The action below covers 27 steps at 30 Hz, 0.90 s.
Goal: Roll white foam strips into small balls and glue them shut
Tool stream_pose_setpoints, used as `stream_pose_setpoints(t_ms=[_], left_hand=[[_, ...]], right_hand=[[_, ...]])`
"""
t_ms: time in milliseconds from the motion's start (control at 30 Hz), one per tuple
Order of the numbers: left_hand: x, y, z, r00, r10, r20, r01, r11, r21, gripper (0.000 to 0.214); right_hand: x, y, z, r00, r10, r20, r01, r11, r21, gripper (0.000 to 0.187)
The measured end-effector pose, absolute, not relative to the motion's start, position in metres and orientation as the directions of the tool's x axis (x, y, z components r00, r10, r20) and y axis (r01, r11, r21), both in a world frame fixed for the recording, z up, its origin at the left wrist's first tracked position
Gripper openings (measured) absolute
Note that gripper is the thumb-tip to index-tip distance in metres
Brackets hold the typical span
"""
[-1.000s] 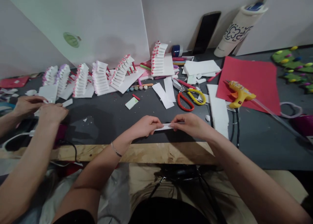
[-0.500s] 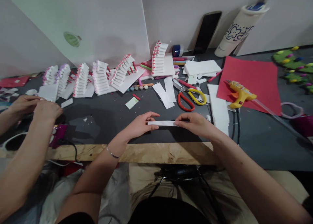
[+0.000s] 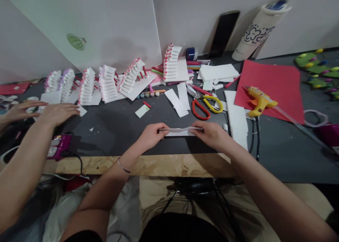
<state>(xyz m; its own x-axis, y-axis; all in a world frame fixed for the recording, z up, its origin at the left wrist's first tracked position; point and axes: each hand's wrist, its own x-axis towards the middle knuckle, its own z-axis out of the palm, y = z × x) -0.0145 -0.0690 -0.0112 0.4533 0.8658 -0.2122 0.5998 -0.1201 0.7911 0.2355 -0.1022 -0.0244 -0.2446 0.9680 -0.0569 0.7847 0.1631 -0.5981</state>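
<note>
A folded white paper strip [image 3: 180, 132] stretches between my two hands, low over the dark tabletop near its front edge. Its upper layer is bent up along the length, slightly wavy in the middle. My left hand [image 3: 153, 136] pinches the left end between thumb and fingers. The right end is pinched by my right hand [image 3: 209, 133], whose outer fingers are partly curled behind the paper. Just beyond lie two loose white paper strips [image 3: 177, 103], pliers with red and yellow handles [image 3: 201, 109], and a small pale eraser-like block [image 3: 142, 110].
White stepped models with pink tips [image 3: 107, 83] line the back left. At right, a yellow glue gun [image 3: 261, 100] rests on red sheet [image 3: 283, 90]. A phone [image 3: 224, 34] and a white bottle [image 3: 261, 32] lean against the wall. A co-worker's hands [image 3: 57, 113] work at left.
My left fingers have closed on the strip's end, and its upper edge is now bent up. The co-worker's near hand has moved right with fingers stretched out.
</note>
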Motion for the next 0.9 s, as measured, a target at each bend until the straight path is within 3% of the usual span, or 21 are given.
stream_pose_setpoints(t_ms=[133, 267, 367, 633, 900], left_hand=[[-0.017, -0.068, -0.018, 0.503, 0.863, -0.053, 0.669, -0.35, 0.656, 0.014], [-0.02, -0.065, -0.021, 0.553, 0.832, -0.044, 0.711, -0.443, 0.546, 0.013], [-0.021, -0.063, -0.02, 0.584, 0.811, -0.027, 0.718, -0.501, 0.484, 0.012], [-0.026, -0.059, -0.025, 0.686, 0.723, 0.079, 0.655, -0.661, 0.366, 0.01], [-0.036, -0.057, -0.031, 0.816, 0.534, 0.22, 0.515, -0.845, 0.142, 0.019]], right_hand=[[0.237, -0.1, -0.032, -0.266, 0.962, 0.056, 0.846, 0.261, -0.465, 0.019], [0.239, -0.102, -0.035, -0.263, 0.963, 0.056, 0.846, 0.258, -0.467, 0.013], [0.241, -0.102, -0.037, -0.288, 0.948, 0.136, 0.855, 0.318, -0.409, 0.013], [0.251, -0.103, -0.042, -0.379, 0.886, 0.267, 0.849, 0.448, -0.281, 0.016], [0.262, -0.11, -0.033, -0.573, 0.75, 0.331, 0.781, 0.622, -0.059, 0.02]])
